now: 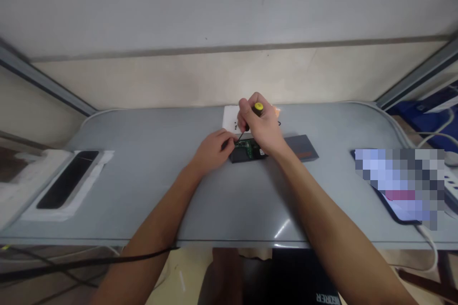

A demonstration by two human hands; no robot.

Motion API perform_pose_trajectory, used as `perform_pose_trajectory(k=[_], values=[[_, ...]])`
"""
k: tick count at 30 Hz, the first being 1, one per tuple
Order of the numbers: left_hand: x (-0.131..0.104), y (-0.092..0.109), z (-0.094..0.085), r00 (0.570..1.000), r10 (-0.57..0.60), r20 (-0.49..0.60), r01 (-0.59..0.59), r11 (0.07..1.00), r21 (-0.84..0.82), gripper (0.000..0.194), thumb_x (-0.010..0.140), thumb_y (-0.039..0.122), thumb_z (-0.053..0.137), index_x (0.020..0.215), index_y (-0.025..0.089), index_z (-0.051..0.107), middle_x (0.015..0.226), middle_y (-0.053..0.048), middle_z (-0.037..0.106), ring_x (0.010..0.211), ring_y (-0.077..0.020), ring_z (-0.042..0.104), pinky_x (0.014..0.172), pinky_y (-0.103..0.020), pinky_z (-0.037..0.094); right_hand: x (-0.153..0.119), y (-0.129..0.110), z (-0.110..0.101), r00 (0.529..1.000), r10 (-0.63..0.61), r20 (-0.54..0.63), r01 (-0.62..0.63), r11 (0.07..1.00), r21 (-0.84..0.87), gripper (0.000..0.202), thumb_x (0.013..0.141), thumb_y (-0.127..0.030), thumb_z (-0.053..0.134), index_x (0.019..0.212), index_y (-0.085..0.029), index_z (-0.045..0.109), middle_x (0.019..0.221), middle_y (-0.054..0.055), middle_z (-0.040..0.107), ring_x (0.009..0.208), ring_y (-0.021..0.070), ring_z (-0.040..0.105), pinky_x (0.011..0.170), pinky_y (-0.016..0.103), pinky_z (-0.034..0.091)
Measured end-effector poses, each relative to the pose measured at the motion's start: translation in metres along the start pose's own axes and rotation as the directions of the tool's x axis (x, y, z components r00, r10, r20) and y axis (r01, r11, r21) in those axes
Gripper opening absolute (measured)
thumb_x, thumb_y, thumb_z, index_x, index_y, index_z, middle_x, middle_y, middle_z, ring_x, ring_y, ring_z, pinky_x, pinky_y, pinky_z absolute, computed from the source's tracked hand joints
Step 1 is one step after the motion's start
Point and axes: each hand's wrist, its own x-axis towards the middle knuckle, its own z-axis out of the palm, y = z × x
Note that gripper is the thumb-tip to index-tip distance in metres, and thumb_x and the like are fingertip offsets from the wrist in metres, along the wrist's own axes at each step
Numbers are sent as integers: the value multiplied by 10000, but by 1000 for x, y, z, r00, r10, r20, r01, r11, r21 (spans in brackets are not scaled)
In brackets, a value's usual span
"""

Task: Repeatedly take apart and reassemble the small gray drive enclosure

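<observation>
A black device with a green circuit board [249,150] lies on the grey table [143,152]. My right hand [260,124] is wrapped round a screwdriver with a yellow-ended handle [258,107], its thin shaft slanting down to the board's left part. At the device's left end, my left hand [215,148] has its fingers bent together on the edge, pinching or pressing it. A dark flat panel or box [302,147] sits to the right, partly behind my right wrist. Beyond the device is a white paper [229,118] with several small dark bits on it.
At the left, a black phone [67,179] rests on white paper. On the right lies a tablet or phone with a blurred screen [404,186], near a white power strip [451,178] and cables. A wall stands behind the table. A black cable [89,261] crosses the lower left.
</observation>
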Motion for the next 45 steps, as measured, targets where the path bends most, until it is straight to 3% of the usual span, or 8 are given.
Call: perform_pose_trajectory(k=[6, 13, 19, 23, 29, 33, 37, 45], values=[[0, -4, 2, 1000, -5, -2, 5, 1000, 12, 206, 1016, 235, 487, 1037, 213, 691, 980, -37, 714, 864, -190, 649, 825, -335, 511, 6, 4, 1, 1000, -7, 12, 6, 999, 49, 575, 972, -812, 410, 997, -268, 593, 723, -22, 487, 658, 143, 531, 630, 294, 475], [2, -4, 2, 1000, 10, 9, -10, 1000, 7, 228, 1015, 255, 472, 972, 208, 690, 965, -41, 698, 867, -188, 646, 830, -333, 519, 4, 3, 6, 990, 0, -140, 6, 999, 39, 538, 879, -731, 685, 856, -277, 395, 689, -61, 477, 582, 114, 504, 577, 276, 454], [2, -3, 2, 1000, 1, 3, -1, 1000, 0, 219, 1002, 253, 489, 977, 210, 702, 967, -43, 693, 889, -198, 653, 833, -339, 518, 5, 3, -1, 999, 30, 31, -33, 996, 83, 552, 942, -806, 503, 1009, -269, 612, 736, -8, 532, 665, 154, 570, 627, 308, 501], [2, -4, 2, 1000, 27, -11, -27, 1000, -15, 225, 1009, 251, 488, 1005, 210, 709, 980, -39, 702, 899, -194, 656, 851, -338, 512, 2, 0, -1, 997, 46, 54, -54, 986, 155, 484, 845, -685, 756, 890, -265, 518, 844, -15, 604, 751, 131, 629, 677, 282, 521], [3, -4, 1, 1000, 10, -1, -10, 1000, -1, 229, 1000, 241, 480, 987, 204, 706, 993, -48, 718, 911, -198, 661, 869, -338, 520, 6, 2, 0, 989, 96, -113, -78, 985, 156, 576, 839, -814, 659, 895, -285, 437, 618, -83, 369, 503, 115, 375, 481, 288, 369], [4, -4, 1, 1000, -15, -1, 15, 1000, 1, 225, 997, 254, 494, 993, 205, 714, 1016, -49, 721, 911, -196, 665, 876, -334, 530, 11, 1, -7, 996, 82, 24, -85, 987, 140, 635, 927, -857, 439, 1049, -262, 626, 710, -10, 509, 621, 158, 548, 560, 314, 462], [4, -5, 1, 1000, -4, -7, 4, 1000, 0, 237, 1002, 262, 489, 1005, 210, 720, 1023, -47, 724, 926, -200, 672, 865, -339, 524, 10, 3, -7, 995, 93, 46, -101, 971, 218, 515, 874, -763, 651, 983, -262, 595, 871, 17, 619, 794, 164, 656, 648, 299, 523], [4, -5, 1, 1000, -13, 3, 13, 1000, 13, 218, 980, 257, 506, 980, 207, 719, 981, -50, 715, 874, -201, 658, 841, -340, 521, 10, 3, 7, 989, 51, -142, -24, 981, 190, 485, 887, -744, 657, 920, -287, 501, 640, -68, 351, 514, 118, 358, 458, 289, 332]])
